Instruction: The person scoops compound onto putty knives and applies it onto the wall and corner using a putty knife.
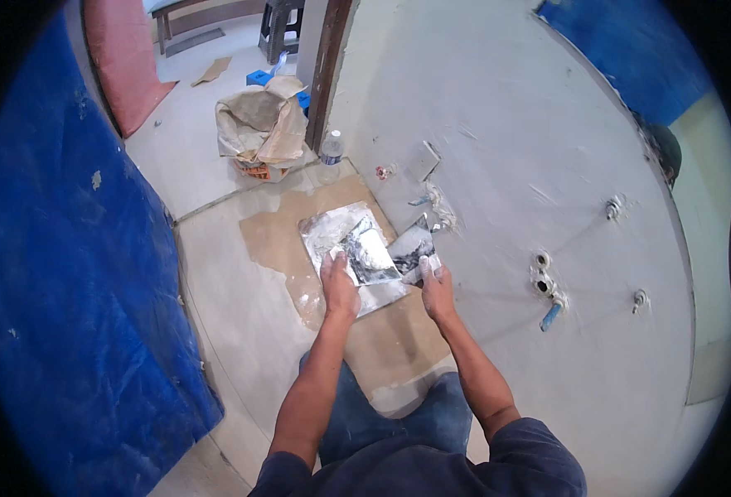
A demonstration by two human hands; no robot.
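Note:
My left hand (341, 286) is closed on the near edge of a broad, flat metal scraper (384, 274), which bears a mound of white putty (373, 252). In my right hand (437, 290) is a second flat scraper (413, 246), its dark, shiny blade smeared with white. The two blades come close together at their inner edges; whether they touch I cannot tell. Below them, a square board (322, 222) coated in white powder and putty lies on brown paper (270, 236). My fingers partly cover the grip ends of both scrapers.
A grey wall (481, 166) with pipe stubs (542, 286) and a red-handled valve (384, 172) rises on the right. Beyond the board stand a clear bottle (331, 153) and an open paper sack (258, 124). Blue sheeting (84, 273) hangs along the left.

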